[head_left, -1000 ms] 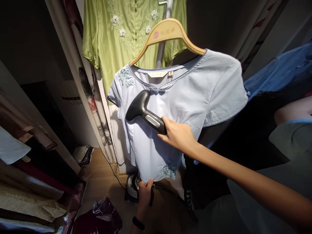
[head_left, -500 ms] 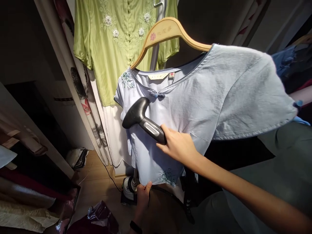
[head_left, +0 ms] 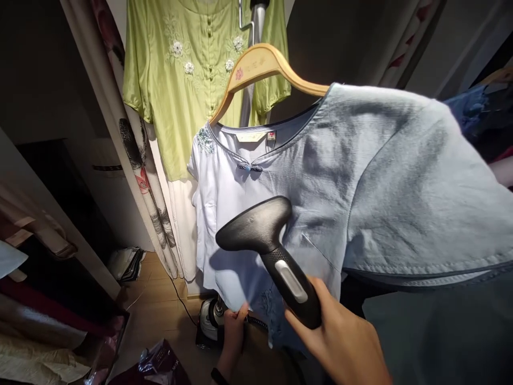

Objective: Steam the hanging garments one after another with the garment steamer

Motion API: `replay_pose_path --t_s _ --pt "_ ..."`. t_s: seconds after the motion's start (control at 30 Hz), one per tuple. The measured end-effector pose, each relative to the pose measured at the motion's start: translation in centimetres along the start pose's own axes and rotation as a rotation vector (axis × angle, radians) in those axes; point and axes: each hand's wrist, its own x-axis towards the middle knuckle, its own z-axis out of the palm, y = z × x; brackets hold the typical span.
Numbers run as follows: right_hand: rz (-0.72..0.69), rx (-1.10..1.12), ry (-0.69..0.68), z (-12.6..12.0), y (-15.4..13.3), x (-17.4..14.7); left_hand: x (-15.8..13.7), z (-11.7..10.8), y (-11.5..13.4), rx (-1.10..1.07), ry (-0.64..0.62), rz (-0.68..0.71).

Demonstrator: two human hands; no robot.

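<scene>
A pale blue short-sleeved blouse [head_left: 304,171] hangs on a wooden hanger [head_left: 256,63], with a dark knot button at its neck. My right hand [head_left: 347,339] is closed around the handle of a black garment steamer head [head_left: 256,224], held in front of the blouse's chest. Whether the head touches the cloth I cannot tell. Lower down, my left hand [head_left: 235,326] pinches the blouse's bottom hem between thumb and fingers. Some green embroidery near that hem is partly hidden behind the steamer handle.
Behind hangs a green blouse [head_left: 176,101] beside a metal pole [head_left: 256,32]. The steamer base [head_left: 209,321] stands on the wooden floor with a ribbed hose. Patterned curtains [head_left: 132,144] hang at left. A dark plastic-wrapped bundle [head_left: 158,366] lies below, near clothes on a rack [head_left: 48,321].
My right hand has brought the steamer head down, to the right and closer to me. The blouse and hanger have shifted slightly left and down in view. My left hand keeps the hem.
</scene>
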Motion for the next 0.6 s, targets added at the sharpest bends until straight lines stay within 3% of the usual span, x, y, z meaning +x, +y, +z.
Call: replay_pose_path --t_s 0.13,0.27,0.37,0.47,0.53,0.6 --pt "0.174 0.051 0.007 1.7 1.8 -0.5 -0.1 0.8 -0.1 -0.15 -0.001 0.028" --pt "0.289 0.246 -0.04 3.7 3.5 -0.2 0.4 0.3 -0.4 -0.202 -0.047 0.062" --pt "0.34 0.369 -0.001 4.7 4.3 0.1 1.3 -2.1 0.5 -0.22 0.147 0.092" --pt "0.372 0.443 0.048 4.9 4.7 0.2 2.1 -4.9 3.9 -0.14 0.43 0.202" --pt "0.387 0.48 0.062 4.7 4.9 0.4 2.5 -6.2 7.9 -0.025 0.506 0.363" --pt "0.406 0.503 0.071 4.6 5.4 0.7 3.0 -6.7 12.4 0.104 0.507 0.529"
